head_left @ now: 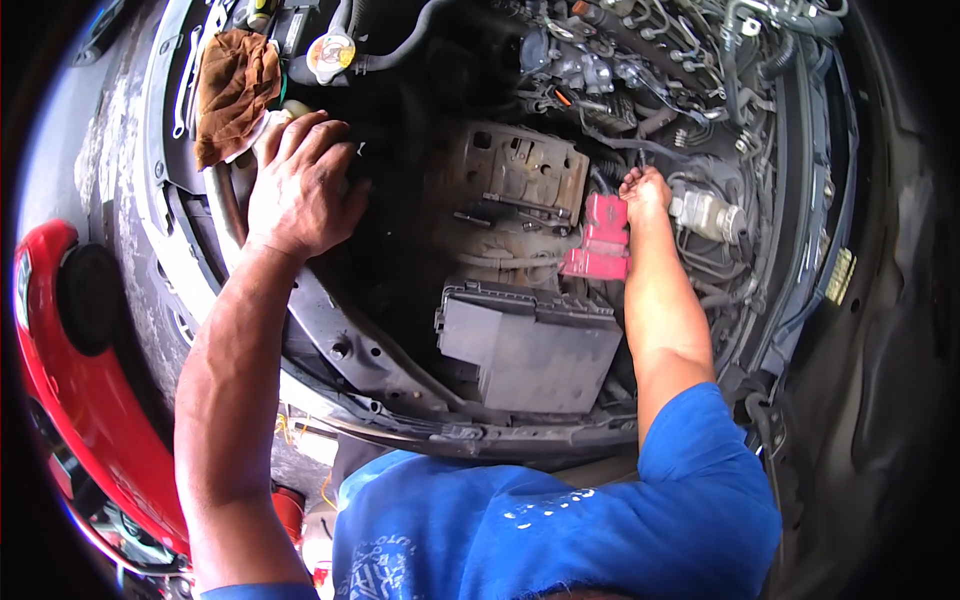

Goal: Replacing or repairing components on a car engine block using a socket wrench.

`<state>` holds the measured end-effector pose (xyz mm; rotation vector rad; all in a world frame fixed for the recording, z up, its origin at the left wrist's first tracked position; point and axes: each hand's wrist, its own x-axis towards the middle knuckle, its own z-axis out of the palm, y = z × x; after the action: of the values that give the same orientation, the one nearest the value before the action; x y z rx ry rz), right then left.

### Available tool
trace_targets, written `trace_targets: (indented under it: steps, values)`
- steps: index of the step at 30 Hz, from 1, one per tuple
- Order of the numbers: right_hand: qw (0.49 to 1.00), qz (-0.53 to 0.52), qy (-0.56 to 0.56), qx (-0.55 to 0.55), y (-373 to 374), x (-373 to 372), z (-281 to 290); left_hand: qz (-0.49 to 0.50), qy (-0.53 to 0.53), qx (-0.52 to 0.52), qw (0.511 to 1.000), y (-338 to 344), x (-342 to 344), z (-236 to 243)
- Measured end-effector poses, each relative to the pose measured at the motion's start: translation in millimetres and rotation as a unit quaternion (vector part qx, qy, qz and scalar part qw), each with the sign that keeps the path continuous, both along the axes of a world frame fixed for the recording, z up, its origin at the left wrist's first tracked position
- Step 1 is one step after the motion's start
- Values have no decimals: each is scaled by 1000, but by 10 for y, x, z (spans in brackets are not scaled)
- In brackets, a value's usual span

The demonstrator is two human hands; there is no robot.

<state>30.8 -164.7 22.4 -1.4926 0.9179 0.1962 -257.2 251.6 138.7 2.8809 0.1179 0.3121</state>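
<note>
My left hand rests over the front rail of an open car engine bay, fingers draped forward and thumb apart. Just beyond its fingertips lies a crumpled brown rag. On the right, my right hand reaches into the bay with its fingers curled together. A thin dark piece shows at those fingertips, but what they hold is too small to make out. Right beside this hand sits a red plastic cover, with dark cables running behind it. A white-topped metal reservoir-like part stands to the right.
A bare metal battery tray lies mid-bay, and a grey fuse box lid is nearer my body. The radiator cap is at the upper left, near a wrench. Engine pipes crowd the top right. A red car stands left.
</note>
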Motion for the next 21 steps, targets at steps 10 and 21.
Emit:
trace_targets:
  steps: [10,21]
  values:
    - [977,147,-143,-65,311,-1161,1305,-37,-28,-64,997,13,-15,135]
    - [697,579,-357,-226,1320,-2265,2288,32,21,-950,309,-1488,439,653]
